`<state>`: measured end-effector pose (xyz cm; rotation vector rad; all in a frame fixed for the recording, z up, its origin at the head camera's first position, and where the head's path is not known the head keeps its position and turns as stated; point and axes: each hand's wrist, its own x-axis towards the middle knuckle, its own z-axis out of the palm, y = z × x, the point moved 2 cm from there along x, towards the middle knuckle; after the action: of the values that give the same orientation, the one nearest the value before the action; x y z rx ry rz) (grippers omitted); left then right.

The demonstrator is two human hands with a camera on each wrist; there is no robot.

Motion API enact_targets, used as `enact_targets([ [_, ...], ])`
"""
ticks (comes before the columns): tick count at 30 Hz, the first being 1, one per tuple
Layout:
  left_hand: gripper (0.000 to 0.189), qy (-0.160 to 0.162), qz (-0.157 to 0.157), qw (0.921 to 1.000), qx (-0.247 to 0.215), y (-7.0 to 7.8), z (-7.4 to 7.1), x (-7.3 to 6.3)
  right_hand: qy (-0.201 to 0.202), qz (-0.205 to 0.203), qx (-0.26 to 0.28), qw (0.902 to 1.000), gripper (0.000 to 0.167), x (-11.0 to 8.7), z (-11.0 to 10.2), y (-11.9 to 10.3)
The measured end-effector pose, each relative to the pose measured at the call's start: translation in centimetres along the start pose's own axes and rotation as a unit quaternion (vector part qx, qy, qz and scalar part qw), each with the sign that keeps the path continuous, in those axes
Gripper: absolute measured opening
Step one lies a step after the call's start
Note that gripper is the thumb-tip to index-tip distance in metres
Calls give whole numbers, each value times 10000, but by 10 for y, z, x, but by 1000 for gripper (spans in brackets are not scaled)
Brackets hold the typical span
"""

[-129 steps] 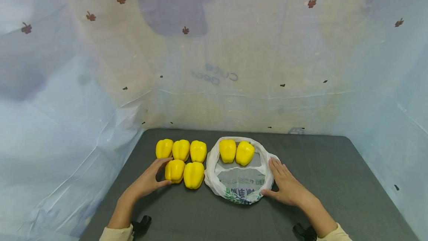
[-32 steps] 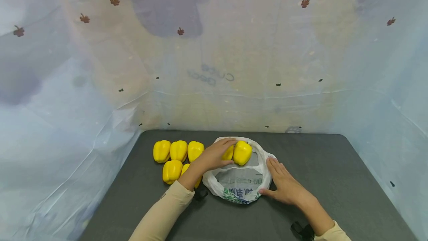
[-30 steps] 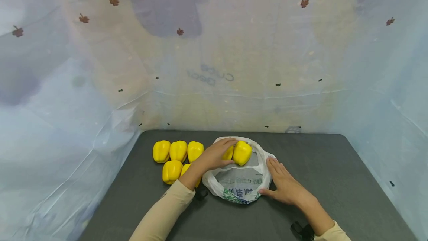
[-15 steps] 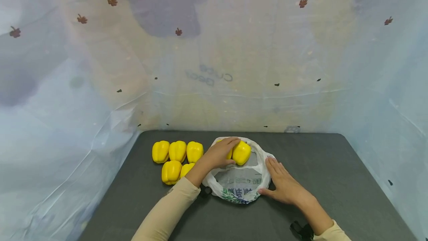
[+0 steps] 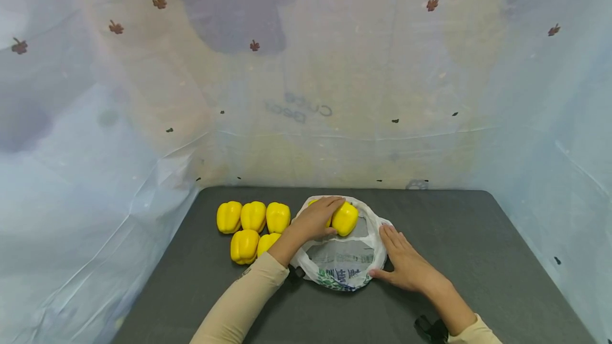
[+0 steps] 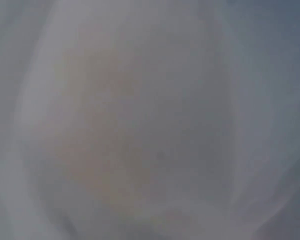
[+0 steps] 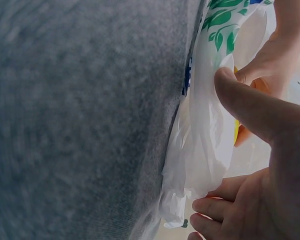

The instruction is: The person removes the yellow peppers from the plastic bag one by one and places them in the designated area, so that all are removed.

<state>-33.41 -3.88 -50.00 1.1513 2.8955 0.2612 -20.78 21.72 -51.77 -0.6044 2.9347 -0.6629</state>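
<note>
A white plastic bag (image 5: 311, 268) with its rim folded down stands round and open-mouthed, carrying green leaf print and blue lettering. Two yellow bell peppers are inside at the back; the right one (image 5: 345, 220) shows well, while the left is mostly covered. My left hand (image 5: 316, 221) reaches in over that left pepper and grips it, thumb in front and fingers behind. Against the bag's right side rests my right hand (image 5: 406, 261), fingers straight and thumb spread along the rim, also seen in the right wrist view. Only blurred, whitish plastic fills the left wrist view.
Left of the bag lie several more yellow bell peppers: a back row (image 5: 253, 216) and a front pair, one (image 5: 245, 247) in full sight and its neighbour (image 5: 268, 243) partly behind my left arm. The dark grey table (image 5: 459, 238) is enclosed by printed sheeting (image 5: 306, 84).
My left hand has gone from the outer front pepper into the bag, onto its left pepper. Lately it has shifted slightly right. My right hand stays on the bag.
</note>
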Motion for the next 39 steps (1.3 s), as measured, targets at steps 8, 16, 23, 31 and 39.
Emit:
enact_targets([
  [8, 95, -56, -95, 9999, 66, 2, 1, 1, 5, 2, 8, 10000, 114, -1, 0, -1],
  [16, 95, -7, -44, 9999, 131, 3, 3, 2, 27, 3, -17, 10000, 115, 0, 1, 1],
  [23, 95, -40, -61, 9999, 101, 6, 1, 1, 30, -9, -29, 10000, 115, 0, 1, 2],
  [31, 93, 75, 13, 10000, -30, 5, 1, 1, 41, -6, -30, 10000, 115, 0, 1, 2],
  [39, 95, 149, -31, 9997, -171, 3, 2, -2, 15, 8, -75, 10000, 115, 1, 1, 2],
])
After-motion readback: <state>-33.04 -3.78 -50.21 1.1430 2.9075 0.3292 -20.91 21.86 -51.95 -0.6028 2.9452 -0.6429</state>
